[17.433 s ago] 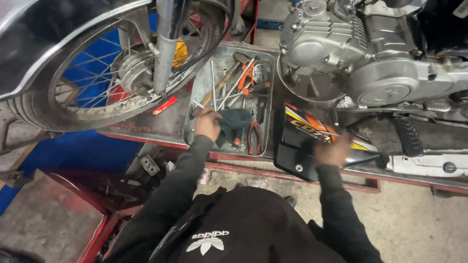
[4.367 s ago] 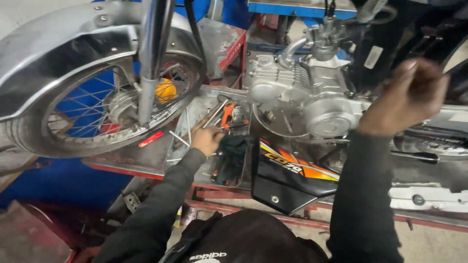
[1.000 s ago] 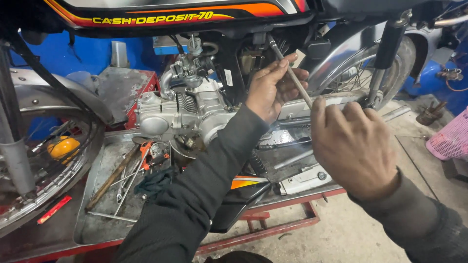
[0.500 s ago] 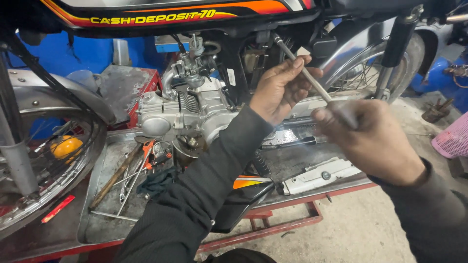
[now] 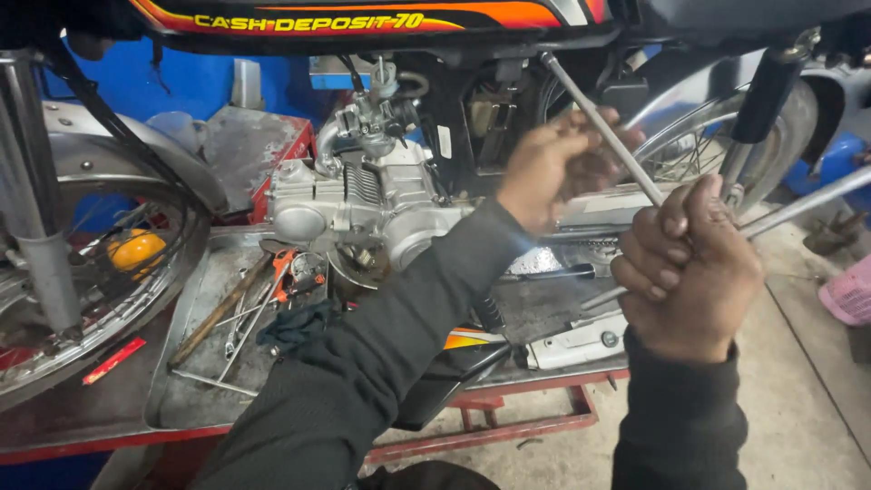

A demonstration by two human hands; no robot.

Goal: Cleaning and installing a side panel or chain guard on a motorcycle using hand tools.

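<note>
Versus half a second back: right hand [image 5: 691,265] has slid down and toward us along the long metal rod [image 5: 601,124], now clenched round its lower end in a full fist, knuckles facing us. Left hand [image 5: 553,163] has barely moved, still up by the motorcycle frame, a bit blurred. Versus four seconds back: left hand was down at the tool tray [image 5: 195,363]; now it's up at the bike.

Left arm is stretched forward and up across the engine [image 5: 363,209], black sleeve running diagonally, fingers curled round the rod near its middle. Looks like a grasp, but blur makes the exact finger contact hard to tell.

Rod runs diagonally: upper end tucked under the black and orange tank [image 5: 381,18] behind the engine, lower end inside the right fist. A second bright bar [image 5: 798,204] passes behind the right hand toward the rear wheel [image 5: 699,145].

Tray sits on the red lift platform [image 5: 490,431] below the engine, wrenches and orange-handled pliers [image 5: 283,272] in it, untouched. Front wheel [image 5: 82,299] at left.
</note>
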